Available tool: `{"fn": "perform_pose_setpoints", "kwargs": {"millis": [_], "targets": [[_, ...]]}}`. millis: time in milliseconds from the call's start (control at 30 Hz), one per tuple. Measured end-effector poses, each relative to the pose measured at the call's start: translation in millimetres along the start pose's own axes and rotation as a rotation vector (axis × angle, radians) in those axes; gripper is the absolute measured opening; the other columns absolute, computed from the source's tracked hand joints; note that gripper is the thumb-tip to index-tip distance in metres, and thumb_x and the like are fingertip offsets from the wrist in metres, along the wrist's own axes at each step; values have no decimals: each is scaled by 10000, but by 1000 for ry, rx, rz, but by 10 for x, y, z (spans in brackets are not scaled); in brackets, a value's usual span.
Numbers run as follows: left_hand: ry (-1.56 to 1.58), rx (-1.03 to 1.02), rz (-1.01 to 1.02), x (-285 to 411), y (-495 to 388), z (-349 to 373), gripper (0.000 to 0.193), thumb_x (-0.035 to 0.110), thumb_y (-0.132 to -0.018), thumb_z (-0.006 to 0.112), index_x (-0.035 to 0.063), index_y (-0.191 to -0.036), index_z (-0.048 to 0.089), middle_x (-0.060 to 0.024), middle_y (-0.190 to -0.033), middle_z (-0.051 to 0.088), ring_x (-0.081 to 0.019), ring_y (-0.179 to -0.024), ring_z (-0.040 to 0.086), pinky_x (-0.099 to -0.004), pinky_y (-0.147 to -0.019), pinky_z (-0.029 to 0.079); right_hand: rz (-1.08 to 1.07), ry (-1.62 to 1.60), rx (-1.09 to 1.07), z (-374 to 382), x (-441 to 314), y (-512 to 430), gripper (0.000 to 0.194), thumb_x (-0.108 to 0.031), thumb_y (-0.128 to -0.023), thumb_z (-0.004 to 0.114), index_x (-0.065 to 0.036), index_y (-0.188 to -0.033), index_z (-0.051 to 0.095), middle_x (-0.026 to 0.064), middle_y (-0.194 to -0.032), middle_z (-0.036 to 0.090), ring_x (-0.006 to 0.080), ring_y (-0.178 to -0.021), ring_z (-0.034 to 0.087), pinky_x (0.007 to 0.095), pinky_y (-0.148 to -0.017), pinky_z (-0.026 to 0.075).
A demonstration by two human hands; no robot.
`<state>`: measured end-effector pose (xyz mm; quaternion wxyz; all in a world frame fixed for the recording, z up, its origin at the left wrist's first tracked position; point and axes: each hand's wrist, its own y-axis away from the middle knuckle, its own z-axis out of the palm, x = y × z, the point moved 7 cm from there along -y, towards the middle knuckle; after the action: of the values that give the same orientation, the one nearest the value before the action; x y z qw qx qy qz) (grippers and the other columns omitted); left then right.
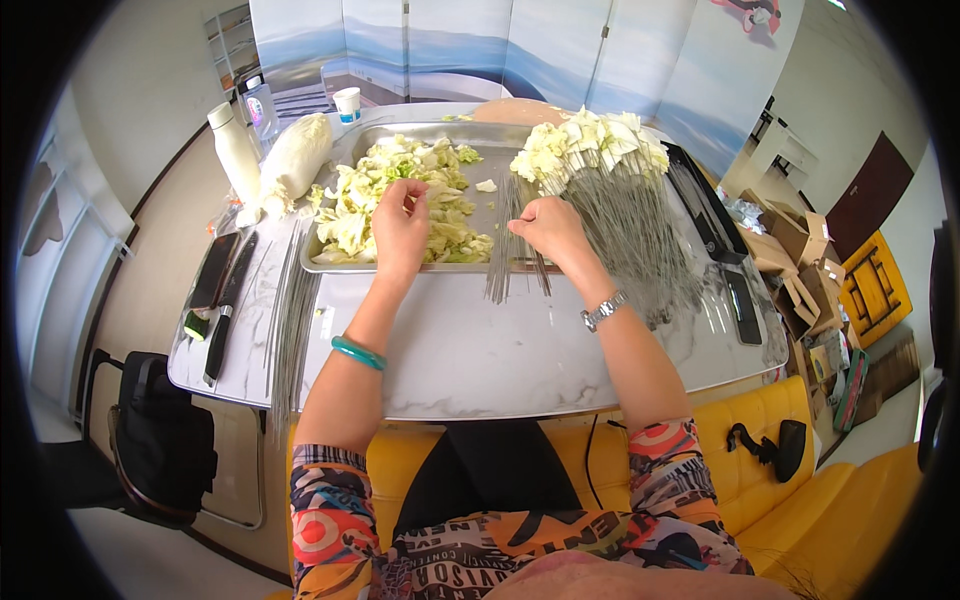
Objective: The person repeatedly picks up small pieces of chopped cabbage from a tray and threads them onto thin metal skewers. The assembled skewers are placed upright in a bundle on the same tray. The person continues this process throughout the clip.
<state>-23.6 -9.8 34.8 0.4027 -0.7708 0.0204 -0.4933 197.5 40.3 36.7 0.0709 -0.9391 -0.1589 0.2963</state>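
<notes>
A metal tray [360, 266] lies before me, with torn napa cabbage pieces [450, 247] heaped on its left. My left hand [401, 225] is over this heap, fingers curled; whether it holds a piece I cannot tell. My right hand [551, 229] is beside a small bunch of thin metal skewers [511, 199] at the tray's middle, thumb and fingertips together; whether a skewer is between them is unclear. A large fan of skewers [637, 225] with cabbage pieces [600, 142] on their far ends rests on the tray's right side. More bare skewers [289, 330] lie left of the tray.
At the left are a whole napa cabbage [300, 154], a white bottle [234, 154], a clear bottle [259, 109], a paper cup [347, 105], a phone [215, 271] and a kitchen knife [219, 345]. Rightward are a black box [731, 251], another phone [742, 307] and cardboard boxes [810, 236].
</notes>
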Motion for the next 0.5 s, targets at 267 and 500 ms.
{"fn": "perform_pose_setpoints", "kwargs": {"millis": [267,500], "targets": [[3,12,26,28,17,-19,91,-16,-833,576,-9,-909,625,-96,-849,613,-177,-673,562,-303,-630,467,99,-10,-46,185,183,-155,268,-235,-682,725,-1,-580,642,187,-603,624,337,-607,629,402,-618,506],[10,12,23,14,7,-5,101,-26,-827,566,-15,-904,630,-102,-850,613,-185,-692,575,-302,-643,471,67,-227,36,218,352,-192,246,-174,-627,673,-1,-495,556,156,-510,531,299,-444,504,401,-502,422]]}}
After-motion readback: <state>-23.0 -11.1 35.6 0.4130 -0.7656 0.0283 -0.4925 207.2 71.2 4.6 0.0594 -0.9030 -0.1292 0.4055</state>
